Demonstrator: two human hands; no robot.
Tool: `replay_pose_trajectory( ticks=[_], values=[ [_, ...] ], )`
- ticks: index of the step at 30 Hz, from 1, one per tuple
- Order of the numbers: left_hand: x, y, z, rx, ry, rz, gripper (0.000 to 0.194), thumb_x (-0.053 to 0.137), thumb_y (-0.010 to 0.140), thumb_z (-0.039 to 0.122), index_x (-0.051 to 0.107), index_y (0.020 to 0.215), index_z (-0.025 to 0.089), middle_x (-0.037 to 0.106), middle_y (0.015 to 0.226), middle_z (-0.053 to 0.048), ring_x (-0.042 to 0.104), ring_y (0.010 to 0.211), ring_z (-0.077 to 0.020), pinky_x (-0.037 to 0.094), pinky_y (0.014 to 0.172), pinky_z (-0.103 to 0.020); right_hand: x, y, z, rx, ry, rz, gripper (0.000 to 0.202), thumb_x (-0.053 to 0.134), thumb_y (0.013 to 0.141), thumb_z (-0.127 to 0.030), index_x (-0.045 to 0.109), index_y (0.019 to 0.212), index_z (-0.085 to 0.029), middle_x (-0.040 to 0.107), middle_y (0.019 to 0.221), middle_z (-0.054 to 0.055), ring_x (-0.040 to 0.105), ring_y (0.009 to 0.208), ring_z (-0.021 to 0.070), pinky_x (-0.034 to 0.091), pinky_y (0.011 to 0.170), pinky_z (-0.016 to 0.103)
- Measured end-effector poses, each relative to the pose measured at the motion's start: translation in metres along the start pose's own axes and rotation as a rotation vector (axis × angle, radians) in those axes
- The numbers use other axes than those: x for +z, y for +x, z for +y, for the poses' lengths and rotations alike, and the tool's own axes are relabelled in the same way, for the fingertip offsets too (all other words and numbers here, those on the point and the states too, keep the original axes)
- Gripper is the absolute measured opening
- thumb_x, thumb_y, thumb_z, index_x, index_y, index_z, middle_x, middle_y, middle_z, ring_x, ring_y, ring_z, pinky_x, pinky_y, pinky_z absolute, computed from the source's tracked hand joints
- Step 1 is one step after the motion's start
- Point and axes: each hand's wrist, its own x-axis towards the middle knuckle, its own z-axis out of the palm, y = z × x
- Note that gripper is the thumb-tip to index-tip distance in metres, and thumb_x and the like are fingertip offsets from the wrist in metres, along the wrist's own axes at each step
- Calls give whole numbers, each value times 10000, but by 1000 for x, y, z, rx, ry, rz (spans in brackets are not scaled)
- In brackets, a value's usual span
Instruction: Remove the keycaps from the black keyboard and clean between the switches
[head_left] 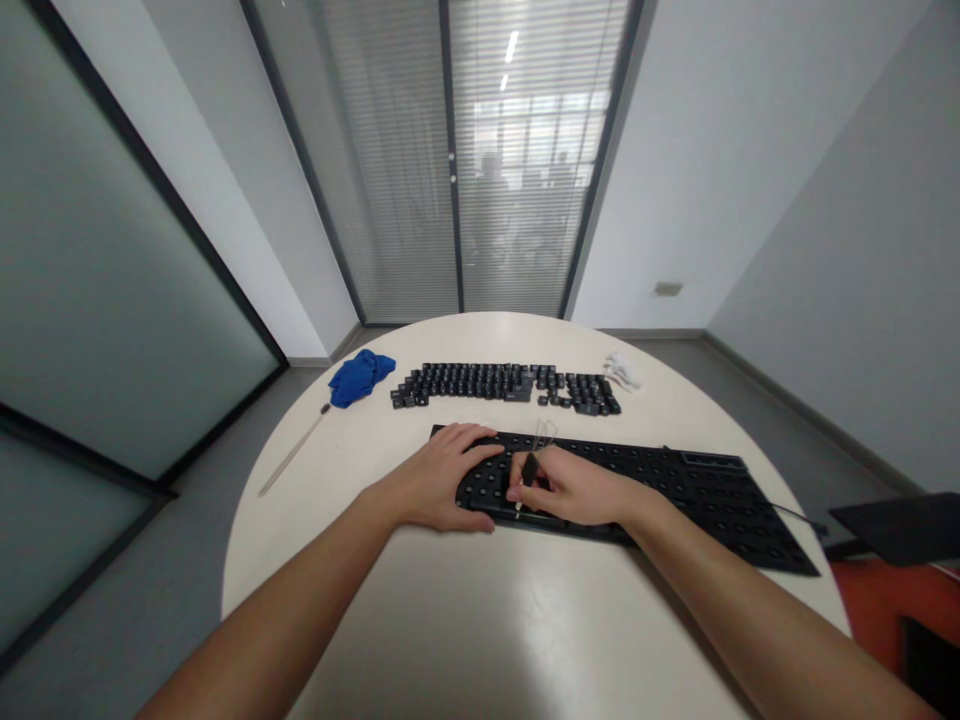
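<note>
Head view: a dark keyboard (697,490) with its keycaps off over most of what shows lies slantwise on the pale round table (420,620), its right end nearer the person than its left. The left hand (444,478) rests palm down over the keyboard's left end, fingers spread across its top and thumb stretched out by the near edge; it is spread rather than closed around anything. The right hand (570,485) lies over the left-middle part of the keyboard, its thumb and fingers pinched closed around a small tool (530,468) with a dark handle. Thin wire loops rise from the tool's upper end, while its narrow, pale lower end points down at the keyboard's near side; whether that tip touches cannot be told.

Beyond the keyboard, loose dark keycaps (480,380) are laid out in rows, roughly in a keyboard's layout. To their left sits a crumpled blue cloth (360,378), and just nearer lies a slim, pale-handled brush (292,450), dark tip toward the cloth. Crumpled white tissue (623,372) lies beside the right end of the rows. A cable (795,515) runs off past the keyboard's right end.
</note>
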Motion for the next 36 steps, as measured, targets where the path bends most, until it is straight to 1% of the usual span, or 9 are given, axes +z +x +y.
replay_pose_trajectory(
  ticks=[5,11,14,17,19,25,30,34,36],
  values=[
    [0,0,0,3,-4,10,896,767,674,627,456,1413,225,428,1473,-156,385,1351,-363,305,1143,-551,0,-2,2,14,49,7,305,584,912,-448,638,857,-153,572,625,-13,480,543,110,338,502,209],
    [-1,0,-1,1,-17,4,906,773,669,622,448,1418,231,418,1490,-153,376,1364,-366,287,1154,-557,1,-5,1,-42,24,-3,285,582,918,-414,670,862,-149,662,743,26,517,563,106,366,531,218],
    [-1,-1,-1,-1,-37,5,904,784,665,604,443,1422,247,413,1502,-148,370,1371,-377,279,1153,-576,1,-5,0,-14,31,11,306,599,908,-444,679,873,-151,655,716,18,516,552,106,363,527,220],
    [-1,-2,1,-11,-32,-13,754,748,734,561,498,1372,247,401,1521,-143,342,1405,-384,264,1158,-590,1,-5,0,33,51,29,331,629,887,-479,693,907,-155,649,698,10,523,554,111,363,526,221],
    [-1,-2,2,-16,-31,-31,616,730,769,529,562,1285,237,401,1528,-138,304,1437,-385,256,1164,-591,1,-5,2,54,71,31,342,630,885,-490,694,918,-155,660,718,14,529,561,113,366,523,219],
    [-2,0,9,-5,-60,-76,309,727,790,393,630,1032,228,465,1498,-100,275,1463,-380,191,1173,-634,3,-5,8,37,55,69,324,591,913,-465,655,878,-149,655,716,16,518,566,112,374,529,217],
    [-3,0,11,-17,-88,-72,263,722,796,381,631,984,222,492,1477,-96,298,1455,-375,191,1171,-634,-2,-8,-7,-82,-112,20,252,576,933,-370,670,848,-152,692,786,41,564,599,121,391,578,233],
    [-3,1,11,-24,-95,-66,273,732,779,379,618,967,218,503,1467,-99,301,1453,-372,187,1174,-627,-3,-15,-25,-182,-294,19,182,617,927,-357,682,884,-192,717,885,41,646,796,171,423,710,260],
    [-3,1,12,-26,-102,-58,265,738,766,358,615,955,219,510,1459,-100,303,1452,-370,189,1175,-619,-1,-16,-31,-202,-387,31,187,605,940,-354,673,873,-194,716,892,47,650,828,182,418,719,269]
  ],
)
